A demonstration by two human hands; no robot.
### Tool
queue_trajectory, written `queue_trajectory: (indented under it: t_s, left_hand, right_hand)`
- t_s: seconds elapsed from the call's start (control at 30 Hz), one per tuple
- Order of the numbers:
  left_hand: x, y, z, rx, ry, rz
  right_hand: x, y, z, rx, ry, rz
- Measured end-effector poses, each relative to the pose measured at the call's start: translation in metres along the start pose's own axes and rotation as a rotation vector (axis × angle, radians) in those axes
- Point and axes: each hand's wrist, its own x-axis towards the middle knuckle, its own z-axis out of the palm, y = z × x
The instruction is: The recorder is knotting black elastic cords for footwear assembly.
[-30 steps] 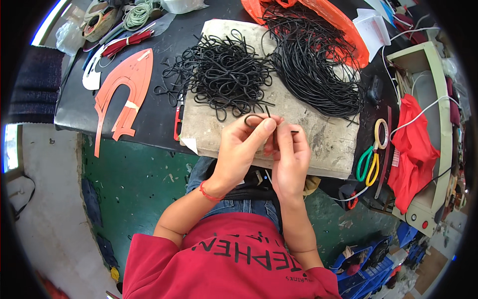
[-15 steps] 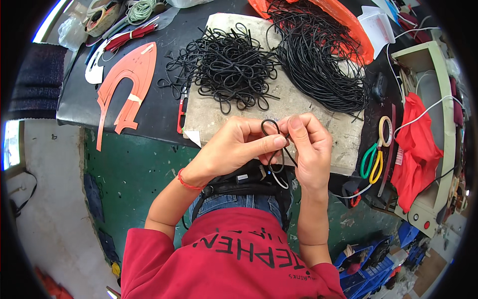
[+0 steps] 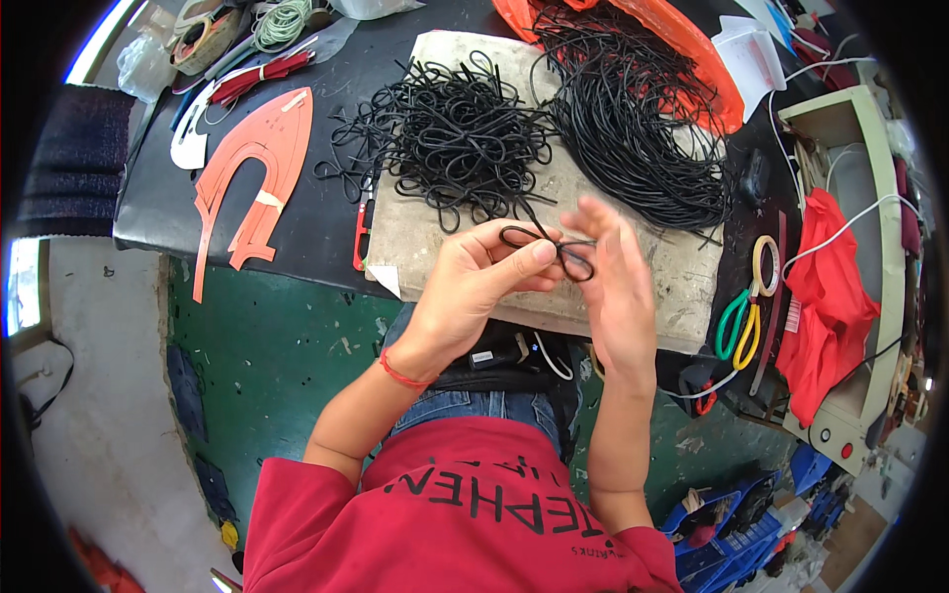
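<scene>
While the left hand (image 3: pixel 473 284) pinches looped cord (image 3: pixel 559 244), the right hand (image 3: pixel 620 295) splays wide; the heap (image 3: pixel 460 138) seems done, the bundle (image 3: pixel 633 163) waiting.

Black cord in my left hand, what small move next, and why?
Perhaps pinch the black cord by its right-side loop with the right hand: the left hand pinches the cord, and that loop sits near the right, which looks open.

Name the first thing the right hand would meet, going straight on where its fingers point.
Probably the long black cord bundle ahead of the right hand, though depth is unclear and it might pass above.
</scene>
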Motion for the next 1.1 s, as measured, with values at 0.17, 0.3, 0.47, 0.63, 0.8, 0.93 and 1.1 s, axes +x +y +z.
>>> queue_trajectory:
  t_s: [0.17,0.3,0.47,0.63,0.8,0.93,1.1]
  left_hand:
    - [0.0,-0.009,-0.002,0.138,0.026,0.056]
    - [-0.005,-0.011,0.003,0.231,0.113,0.086]
    - [-0.004,-0.018,0.005,0.202,0.161,0.102]
    - [0.0,-0.013,-0.004,0.292,0.177,0.123]
    - [0.018,0.022,-0.011,1.336,0.438,0.697]
    - [0.032,0.027,-0.013,1.718,0.411,0.918]
    - [0.051,0.024,-0.039,2.01,0.178,0.823]
  right_hand:
    - [-0.012,0.01,-0.018,-0.287,-0.092,-0.095]
    - [-0.016,0.005,-0.014,-0.411,-0.088,-0.081]
    - [-0.013,0.004,-0.018,-0.418,-0.154,-0.051]
    - [-0.007,0.005,-0.017,-0.457,-0.223,-0.053]
    - [0.043,-0.012,-0.023,-1.09,-0.031,-0.511]
    - [0.105,-0.005,-0.028,-1.48,0.298,-0.985]
    - [0.117,0.007,-0.044,-1.483,0.198,-0.864]
